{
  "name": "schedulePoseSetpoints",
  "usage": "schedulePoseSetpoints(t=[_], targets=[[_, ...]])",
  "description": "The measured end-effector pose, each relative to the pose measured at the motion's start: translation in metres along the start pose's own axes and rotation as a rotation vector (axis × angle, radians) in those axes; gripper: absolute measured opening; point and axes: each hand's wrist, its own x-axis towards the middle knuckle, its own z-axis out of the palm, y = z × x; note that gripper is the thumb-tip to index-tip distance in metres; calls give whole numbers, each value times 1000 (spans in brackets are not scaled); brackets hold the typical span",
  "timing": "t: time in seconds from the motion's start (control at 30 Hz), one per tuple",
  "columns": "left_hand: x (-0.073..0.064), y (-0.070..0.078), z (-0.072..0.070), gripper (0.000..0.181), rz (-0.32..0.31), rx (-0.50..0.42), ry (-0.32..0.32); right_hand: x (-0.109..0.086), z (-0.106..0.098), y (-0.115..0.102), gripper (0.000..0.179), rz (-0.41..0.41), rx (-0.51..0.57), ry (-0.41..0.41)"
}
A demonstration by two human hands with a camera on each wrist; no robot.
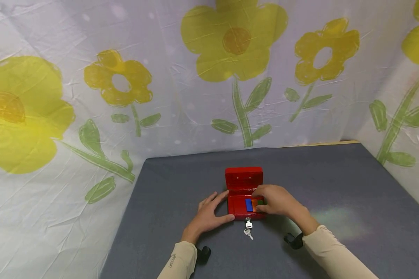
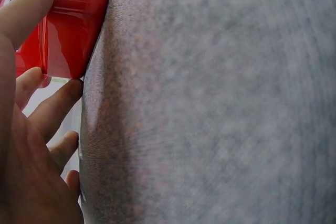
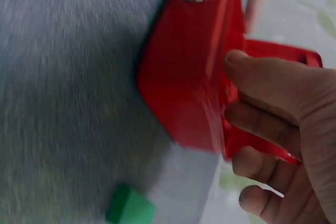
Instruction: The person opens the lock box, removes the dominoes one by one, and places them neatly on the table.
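Observation:
A red cash box (image 1: 239,209) stands on the table with its lid (image 1: 243,179) raised at the back. Inside lie a blue block (image 1: 249,205), an orange block (image 1: 254,204) and a green block (image 1: 260,202), side by side. My right hand (image 1: 277,199) reaches in from the right, thumb and forefinger at opposite ends of the green block; its fingertips are partly hidden. With fingers spread, my left hand (image 1: 209,217) rests against the box's left side, its thumb at the front corner. Keys (image 1: 248,228) hang from the front lock.
In the right wrist view another green block (image 3: 131,205) lies on the table beside the box. The grey tabletop (image 1: 181,178) ends at a wall sheet (image 1: 181,116) with painted flowers. A black wrist strap (image 1: 294,241) sits on the right wrist.

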Motion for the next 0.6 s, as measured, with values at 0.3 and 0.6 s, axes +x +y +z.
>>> schedulePoseSetpoints(t=[0.3,0.6], targets=[[0,-2,0,83,35,-6,1,20,16,-13,35,-33,-133,-35],[0,-2,-1,83,48,-8,2,33,21,-21,32,32,-207,-100]])
